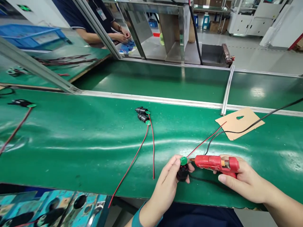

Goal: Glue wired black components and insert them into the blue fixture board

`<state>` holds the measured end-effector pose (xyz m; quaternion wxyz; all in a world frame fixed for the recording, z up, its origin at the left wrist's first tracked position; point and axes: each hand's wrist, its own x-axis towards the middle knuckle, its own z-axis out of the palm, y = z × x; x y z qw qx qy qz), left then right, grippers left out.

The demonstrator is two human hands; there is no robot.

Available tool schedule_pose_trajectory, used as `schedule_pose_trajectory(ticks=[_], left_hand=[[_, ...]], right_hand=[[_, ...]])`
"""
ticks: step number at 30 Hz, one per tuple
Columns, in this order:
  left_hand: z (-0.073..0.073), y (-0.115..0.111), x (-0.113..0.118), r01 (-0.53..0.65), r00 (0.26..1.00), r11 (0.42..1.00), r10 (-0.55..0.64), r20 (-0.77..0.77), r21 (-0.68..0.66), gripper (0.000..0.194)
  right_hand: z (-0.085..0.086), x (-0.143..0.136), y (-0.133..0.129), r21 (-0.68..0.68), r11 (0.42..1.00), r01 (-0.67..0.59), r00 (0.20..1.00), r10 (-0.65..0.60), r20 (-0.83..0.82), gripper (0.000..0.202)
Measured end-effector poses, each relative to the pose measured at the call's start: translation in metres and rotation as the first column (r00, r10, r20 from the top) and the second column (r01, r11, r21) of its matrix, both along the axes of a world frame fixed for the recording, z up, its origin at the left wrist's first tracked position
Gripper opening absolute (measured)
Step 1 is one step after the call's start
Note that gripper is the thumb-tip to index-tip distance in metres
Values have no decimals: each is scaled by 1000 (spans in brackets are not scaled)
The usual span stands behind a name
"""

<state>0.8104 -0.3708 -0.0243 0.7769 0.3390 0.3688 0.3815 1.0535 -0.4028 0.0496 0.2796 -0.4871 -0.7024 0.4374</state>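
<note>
My left hand [169, 176] grips a black cylindrical part [182, 172] with a green top [183, 160] and a red wire [205, 141] leading up and to the right. In my right hand [248, 179] is a red glue gun [210, 162], its nozzle pointing left and at or very near the green top. Whether the tip touches cannot be told. The gun's black cord [251, 126] runs off to the right. Two similar black parts [143, 118] with green ends and red wires lie on the green mat, left of my hands.
A brown cardboard piece [246, 123] with a hole lies on the right. Another black part [21, 103] lies far left. A metal rail [151, 99] borders the green work surface [82, 135]; a blue-green fixture [71, 205] stands below left. Across the frame, a co-worker's hands [124, 35] handle something.
</note>
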Motion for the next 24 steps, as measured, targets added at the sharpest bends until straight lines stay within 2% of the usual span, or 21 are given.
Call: schedule_pose_trajectory(ticks=[6,9,14,19,24], left_hand=[[-2,-6,-2,-29,999,999,28,-19,-20,35],[-4,-11,-1,-5,1000,1000,5,3,-7,36],[-3,-15,0,44,999,999,-44,-8,0,22],[3,-12,-1,61,997,997,-63,-42,-39,15],[6,-11,1,31,999,997,-34,-37,-74,12]], right_hand=[[5,-1,-4,40,998,53,999,-53,4,13],[6,1,-5,28,999,40,999,-41,8,13],[5,2,-6,-7,999,42,998,-42,-55,15],[1,8,-13,-134,989,66,982,-88,-169,16],[-13,20,-21,-328,942,63,942,-166,-293,22]])
